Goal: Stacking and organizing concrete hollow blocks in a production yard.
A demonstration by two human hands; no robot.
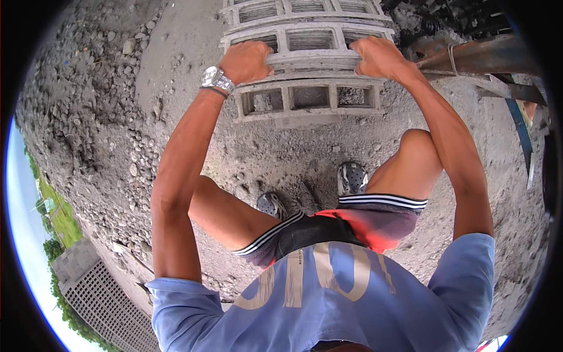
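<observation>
My left hand (pixel 246 61) and my right hand (pixel 381 57) are closed on the two ends of a grey concrete hollow block (pixel 316 61). Three rectangular cells show in its upper side, and my fingers curl over its ends out of sight. Right in front of it, nearer to me, another hollow block (pixel 287 98) has its three cells in view. Beyond the held block lie more hollow blocks (pixel 281 16) in a row, cut off by the picture's top edge. Whether the held block is lifted or rests on something, I cannot tell.
My feet, in grey clogs (pixel 352 178), stand apart on gritty ground. Loose gravel (pixel 117 141) spreads to the left. A rusty metal beam (pixel 481 57) with a tie around it juts in from the right. Far at lower left stands a large stack of hollow blocks (pixel 108 299).
</observation>
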